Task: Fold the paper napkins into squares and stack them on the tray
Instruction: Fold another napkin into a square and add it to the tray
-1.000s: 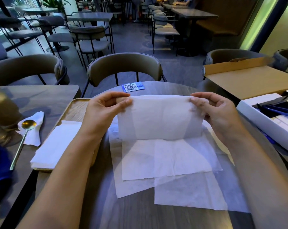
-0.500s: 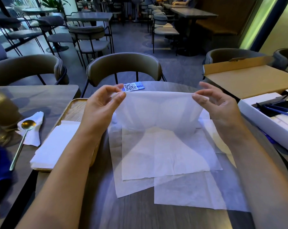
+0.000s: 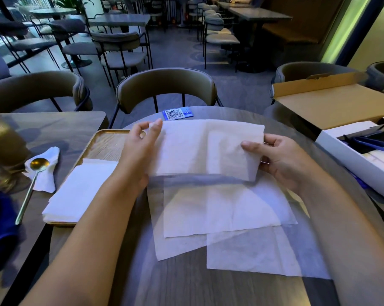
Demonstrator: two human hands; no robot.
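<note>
I hold a white paper napkin (image 3: 204, 149), folded in half, above the round table. My left hand (image 3: 140, 151) pinches its upper left corner between thumb and forefinger. My right hand (image 3: 277, 157) grips its right edge, thumb on top. Under it several unfolded napkins (image 3: 222, 219) lie spread and overlapping on the table. To the left a wooden tray (image 3: 102, 142) carries a stack of folded napkins (image 3: 80, 191).
A gold spoon (image 3: 32, 182) lies on a crumpled napkin (image 3: 46, 173) left of the tray. A blue QR card (image 3: 177, 114) sits at the table's far edge. An open cardboard box (image 3: 332, 102) and a white box (image 3: 350, 155) stand at the right. A chair (image 3: 164, 87) faces me.
The napkin went from hanging upright by its top edge to lying flatter, folded over. My right hand dropped and shifted to the right edge; my left hand stayed at the upper left corner.
</note>
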